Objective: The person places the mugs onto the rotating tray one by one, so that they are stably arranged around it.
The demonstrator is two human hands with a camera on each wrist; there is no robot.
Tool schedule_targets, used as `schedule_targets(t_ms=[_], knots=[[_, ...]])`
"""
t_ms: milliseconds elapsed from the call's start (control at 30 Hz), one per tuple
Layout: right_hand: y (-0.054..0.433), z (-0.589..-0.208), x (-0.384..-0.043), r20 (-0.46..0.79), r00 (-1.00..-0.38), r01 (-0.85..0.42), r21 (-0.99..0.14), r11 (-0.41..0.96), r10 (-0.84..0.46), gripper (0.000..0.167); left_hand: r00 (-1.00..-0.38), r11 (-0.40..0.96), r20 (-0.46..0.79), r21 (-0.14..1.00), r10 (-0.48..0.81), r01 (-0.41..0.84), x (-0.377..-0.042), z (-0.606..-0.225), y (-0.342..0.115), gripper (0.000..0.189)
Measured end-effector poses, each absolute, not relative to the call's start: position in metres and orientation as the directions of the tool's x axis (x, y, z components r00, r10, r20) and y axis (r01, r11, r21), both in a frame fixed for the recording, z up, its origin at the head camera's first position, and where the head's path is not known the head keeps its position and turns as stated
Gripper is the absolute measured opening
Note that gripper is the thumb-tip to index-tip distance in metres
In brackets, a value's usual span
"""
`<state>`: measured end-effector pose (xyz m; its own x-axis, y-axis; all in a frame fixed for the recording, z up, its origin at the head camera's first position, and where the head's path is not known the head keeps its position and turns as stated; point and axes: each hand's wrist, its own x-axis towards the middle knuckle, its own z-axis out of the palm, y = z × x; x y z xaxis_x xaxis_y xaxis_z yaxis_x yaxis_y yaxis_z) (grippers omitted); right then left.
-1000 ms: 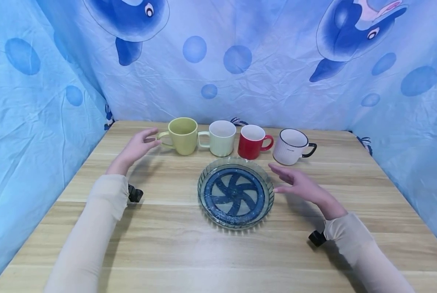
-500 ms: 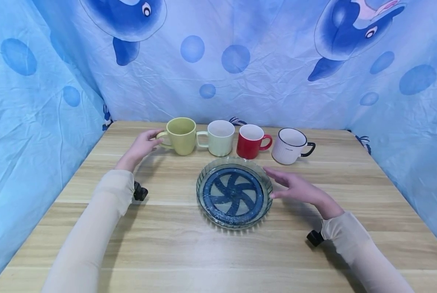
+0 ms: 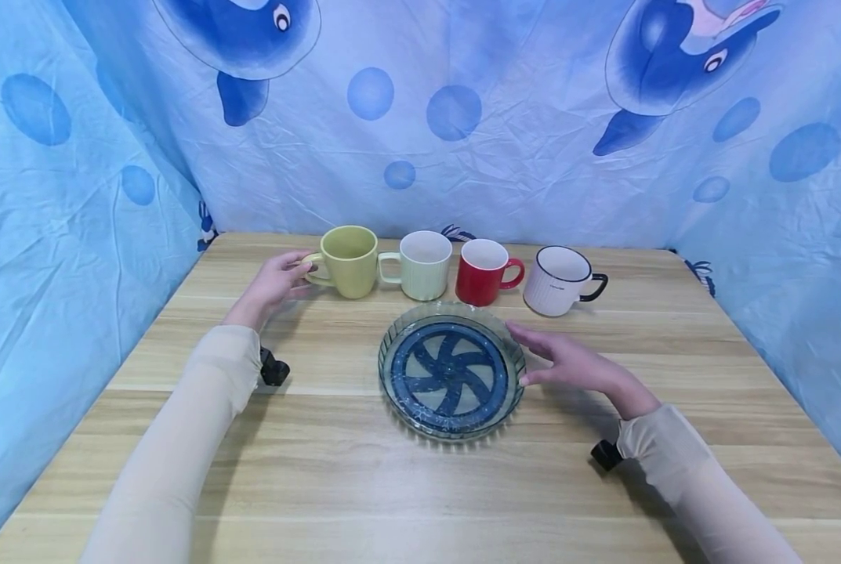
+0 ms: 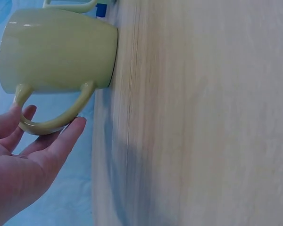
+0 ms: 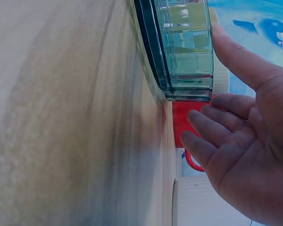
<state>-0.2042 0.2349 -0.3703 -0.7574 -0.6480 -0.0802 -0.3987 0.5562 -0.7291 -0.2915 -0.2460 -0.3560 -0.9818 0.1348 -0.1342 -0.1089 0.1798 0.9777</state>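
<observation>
In the head view, my left hand (image 3: 274, 283) is at the handle of a yellow-green mug (image 3: 350, 263) standing upright at the back left. The left wrist view shows my thumb against the upper handle (image 4: 56, 123) and the fingers curled round its outer side. My right hand (image 3: 577, 362) is beside the right rim of a clear glass dish (image 3: 451, 427) with a blue pinwheel pattern. In the right wrist view, the thumb lies at the dish's rim (image 5: 191, 61), while the other fingers are loosely bent close to its wall and do not grip it.
To the right of the yellow-green mug stand a pale green mug (image 3: 427, 268), a red mug (image 3: 478, 278) and a white mug with a black handle (image 3: 554, 288). They line the back of the wooden table (image 3: 307, 470). A blue dolphin-print cloth (image 3: 505, 188) hangs behind.
My left hand has moved right and its fingers have come onto the yellow-green mug's handle. The right hand has shifted slightly left to the dish's rim. Mugs and dish stay in place.
</observation>
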Motion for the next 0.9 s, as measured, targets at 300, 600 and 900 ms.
schedule_targets(t_ms=[300,600,900], knots=[[0.235,-0.371,-0.204,-0.101,-0.755,-0.393,-0.721,0.571,-0.648,0.093,-0.962,-0.099,-0.222,0.966,0.16,-0.24,-0.291,-0.358,-0.248,0.032],[0.235,-0.372,-0.204,-0.1,-0.75,-0.385,-0.737,0.555,-0.654,0.092,-0.945,-0.254,-0.281,0.914,0.165,-0.317,-0.289,-0.358,-0.245,0.025],[0.235,-0.373,-0.203,-0.105,-0.757,-0.386,-0.723,0.572,-0.645,0.092,-0.974,-0.043,-0.174,0.982,0.147,-0.182,-0.289,-0.367,-0.249,0.02]])
